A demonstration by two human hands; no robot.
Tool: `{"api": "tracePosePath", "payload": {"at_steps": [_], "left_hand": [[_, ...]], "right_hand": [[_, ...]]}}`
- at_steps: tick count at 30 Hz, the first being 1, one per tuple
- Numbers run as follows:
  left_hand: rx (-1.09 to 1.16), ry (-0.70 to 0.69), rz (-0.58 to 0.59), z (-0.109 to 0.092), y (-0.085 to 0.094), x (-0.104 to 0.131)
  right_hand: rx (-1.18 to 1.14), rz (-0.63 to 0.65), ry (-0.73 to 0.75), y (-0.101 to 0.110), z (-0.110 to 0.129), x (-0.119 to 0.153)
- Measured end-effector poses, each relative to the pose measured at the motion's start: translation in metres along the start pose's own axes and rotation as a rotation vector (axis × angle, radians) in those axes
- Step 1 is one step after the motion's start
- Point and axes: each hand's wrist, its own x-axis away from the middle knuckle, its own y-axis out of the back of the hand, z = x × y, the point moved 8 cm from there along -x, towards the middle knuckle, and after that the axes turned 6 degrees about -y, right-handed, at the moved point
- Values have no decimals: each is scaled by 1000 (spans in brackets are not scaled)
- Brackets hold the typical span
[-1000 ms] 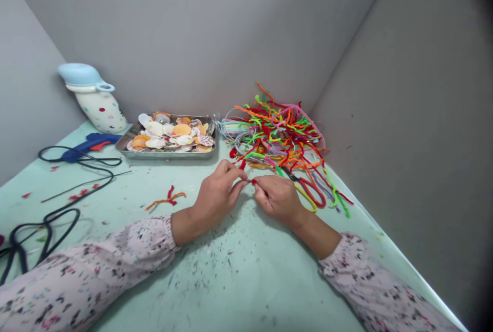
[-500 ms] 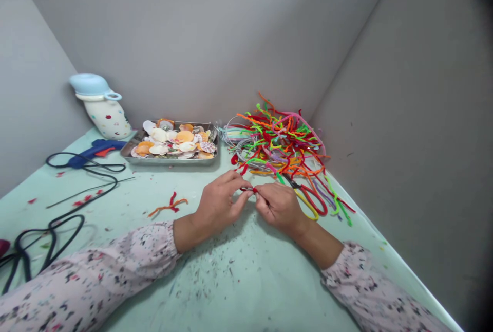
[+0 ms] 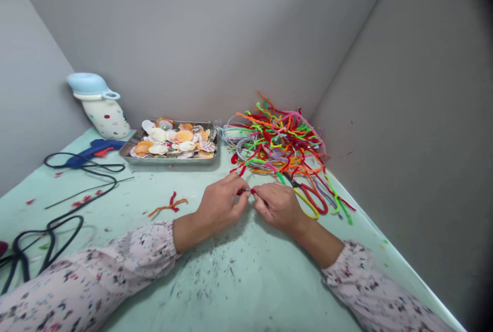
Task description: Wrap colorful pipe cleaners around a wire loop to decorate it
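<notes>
Just above the middle of the table, my left hand (image 3: 222, 199) and my right hand (image 3: 280, 205) nearly meet, both closed in a pinch. Between their fingertips runs a short red pipe cleaner (image 3: 252, 191), with a greyish stretch showing; most of it is hidden by the fingers. To the left of my left hand lie an orange and a red pipe cleaner crossed together (image 3: 169, 207). Scissors (image 3: 316, 202) with red and yellow handles rest right behind my right hand, partly covered by it.
A metal tray (image 3: 169, 161) of seashells stands at the back, beside a heap of colourful pipe cleaners (image 3: 285, 136) with wire coils. At left are a white bottle (image 3: 106, 116) with a blue lid, a blue glue gun (image 3: 88, 153) and its looping black cord (image 3: 73, 211). Small scraps dot the table.
Both hands keep their pinch, with only a slight shift of the fingers on the red pipe cleaner. The things on the table stay where they were.
</notes>
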Motion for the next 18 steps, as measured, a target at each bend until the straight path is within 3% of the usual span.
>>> {"api": "tracePosePath", "payload": {"at_steps": [18], "left_hand": [[111,204,86,14,-9,-1]], "right_hand": [[103,52,39,-4,5,-2]]}}
